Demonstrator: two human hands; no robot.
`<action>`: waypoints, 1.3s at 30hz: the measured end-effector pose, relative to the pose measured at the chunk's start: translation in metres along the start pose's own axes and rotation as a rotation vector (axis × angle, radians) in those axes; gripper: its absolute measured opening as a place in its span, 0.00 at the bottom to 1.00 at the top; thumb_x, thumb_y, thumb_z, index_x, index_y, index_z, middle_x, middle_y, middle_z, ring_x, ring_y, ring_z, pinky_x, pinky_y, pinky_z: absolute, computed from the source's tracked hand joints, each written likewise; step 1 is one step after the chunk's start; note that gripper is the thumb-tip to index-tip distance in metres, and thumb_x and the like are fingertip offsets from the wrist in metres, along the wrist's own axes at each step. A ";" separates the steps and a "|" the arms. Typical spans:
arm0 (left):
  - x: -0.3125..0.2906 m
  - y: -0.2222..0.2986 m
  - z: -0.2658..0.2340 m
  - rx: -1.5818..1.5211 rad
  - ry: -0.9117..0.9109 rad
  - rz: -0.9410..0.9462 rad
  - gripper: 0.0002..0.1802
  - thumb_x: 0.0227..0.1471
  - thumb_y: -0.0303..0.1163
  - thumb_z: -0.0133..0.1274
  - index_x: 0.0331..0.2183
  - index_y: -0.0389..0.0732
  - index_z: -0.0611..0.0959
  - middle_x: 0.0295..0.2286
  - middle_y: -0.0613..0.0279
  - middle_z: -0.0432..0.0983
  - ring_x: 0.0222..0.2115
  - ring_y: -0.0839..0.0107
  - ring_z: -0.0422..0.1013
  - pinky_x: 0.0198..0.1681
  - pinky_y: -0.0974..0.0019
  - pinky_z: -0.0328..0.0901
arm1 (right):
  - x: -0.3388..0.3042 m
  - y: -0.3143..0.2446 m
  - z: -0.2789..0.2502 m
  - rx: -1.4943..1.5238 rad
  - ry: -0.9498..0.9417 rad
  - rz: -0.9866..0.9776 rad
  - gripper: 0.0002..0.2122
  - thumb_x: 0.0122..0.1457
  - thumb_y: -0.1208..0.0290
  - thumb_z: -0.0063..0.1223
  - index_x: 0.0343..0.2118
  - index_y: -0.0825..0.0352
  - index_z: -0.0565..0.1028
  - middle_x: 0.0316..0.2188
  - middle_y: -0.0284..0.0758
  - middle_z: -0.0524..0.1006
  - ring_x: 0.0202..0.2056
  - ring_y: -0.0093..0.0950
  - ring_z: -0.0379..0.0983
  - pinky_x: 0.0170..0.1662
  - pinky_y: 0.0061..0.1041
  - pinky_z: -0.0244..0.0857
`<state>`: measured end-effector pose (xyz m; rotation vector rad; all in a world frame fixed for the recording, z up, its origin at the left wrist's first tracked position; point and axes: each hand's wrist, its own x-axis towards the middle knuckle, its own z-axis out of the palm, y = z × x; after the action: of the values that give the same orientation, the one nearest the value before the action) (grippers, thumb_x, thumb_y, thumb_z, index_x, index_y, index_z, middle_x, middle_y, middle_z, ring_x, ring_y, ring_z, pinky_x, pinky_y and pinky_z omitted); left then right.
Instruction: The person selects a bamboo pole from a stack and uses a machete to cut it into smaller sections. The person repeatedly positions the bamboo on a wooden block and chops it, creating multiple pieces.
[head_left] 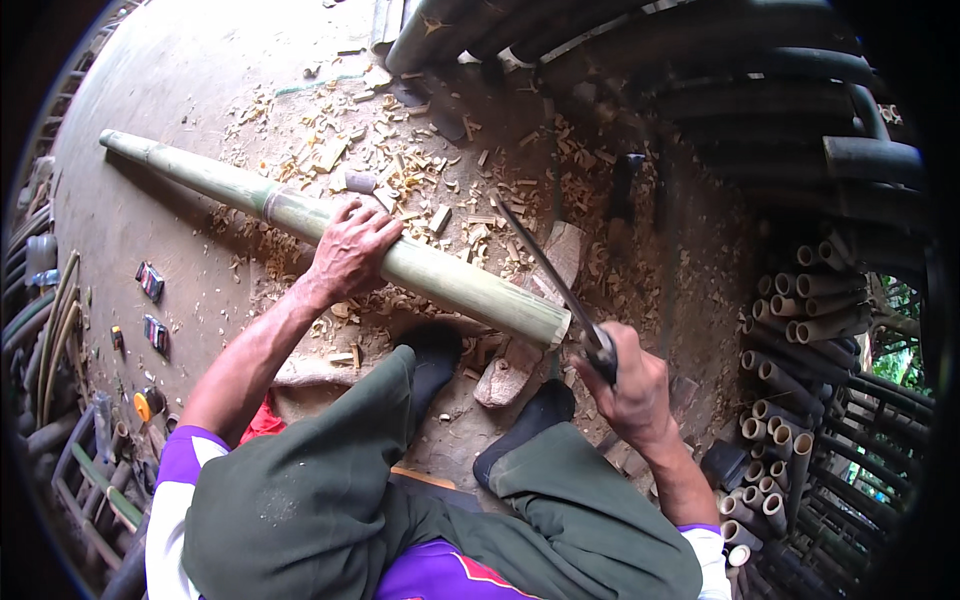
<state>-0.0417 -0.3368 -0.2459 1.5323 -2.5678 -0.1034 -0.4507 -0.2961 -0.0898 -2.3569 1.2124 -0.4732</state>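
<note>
A long, pale green bamboo pole (465, 291) slants across the floor from the far left toward my right knee. My left hand (352, 248) is wrapped over it a little past its middle, beside a node ring. Its near right end lies over a rough wooden block (510, 373). In my right hand (632, 385) is the handle of a knife with a long dark blade (545, 262). The blade points up and to the left, just beyond the cut end of the pole; whether it touches the bamboo I cannot tell.
Wood chips and shavings (400, 170) litter the dirt floor. Cut bamboo tubes (785, 440) are stacked on the right. Small dark packets (150, 281) and an orange round thing (148, 404) lie at the left. A bamboo wall (740, 110) stands at the far right.
</note>
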 end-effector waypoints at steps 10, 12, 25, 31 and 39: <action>-0.007 0.004 0.000 0.014 0.034 -0.020 0.36 0.32 0.34 0.71 0.48 0.43 0.80 0.46 0.57 0.80 0.51 0.58 0.76 0.65 0.48 0.62 | -0.002 0.002 0.005 -0.078 -0.182 0.128 0.18 0.65 0.65 0.64 0.43 0.70 0.66 0.30 0.52 0.81 0.28 0.49 0.82 0.28 0.44 0.75; -0.005 0.004 0.001 0.007 0.053 -0.017 0.35 0.33 0.35 0.71 0.48 0.43 0.80 0.46 0.56 0.80 0.52 0.57 0.75 0.65 0.47 0.62 | -0.001 -0.008 -0.004 0.033 0.019 -0.045 0.18 0.64 0.65 0.64 0.43 0.71 0.67 0.32 0.52 0.81 0.28 0.47 0.82 0.29 0.42 0.76; -0.009 0.006 0.013 0.030 0.209 0.001 0.30 0.38 0.33 0.67 0.48 0.41 0.81 0.46 0.55 0.80 0.51 0.56 0.76 0.63 0.48 0.64 | -0.017 0.023 0.018 0.073 0.196 -0.138 0.15 0.63 0.65 0.67 0.41 0.71 0.75 0.28 0.39 0.80 0.26 0.40 0.82 0.30 0.36 0.76; -0.016 0.008 0.015 0.029 0.186 0.009 0.28 0.44 0.31 0.60 0.50 0.39 0.81 0.48 0.54 0.81 0.52 0.55 0.76 0.63 0.48 0.63 | -0.022 0.047 0.025 -0.237 -0.432 0.403 0.17 0.66 0.63 0.61 0.43 0.68 0.66 0.29 0.50 0.81 0.33 0.55 0.81 0.33 0.53 0.73; -0.019 0.013 0.031 0.101 0.327 -0.033 0.25 0.47 0.29 0.59 0.50 0.42 0.82 0.50 0.55 0.80 0.54 0.56 0.75 0.63 0.49 0.63 | -0.041 0.067 0.046 -0.183 -0.240 0.180 0.14 0.65 0.70 0.62 0.41 0.70 0.66 0.27 0.51 0.80 0.27 0.44 0.82 0.30 0.42 0.75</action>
<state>-0.0489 -0.3142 -0.2760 1.4833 -2.3211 0.2553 -0.4963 -0.2862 -0.1682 -2.3411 1.3834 -0.0191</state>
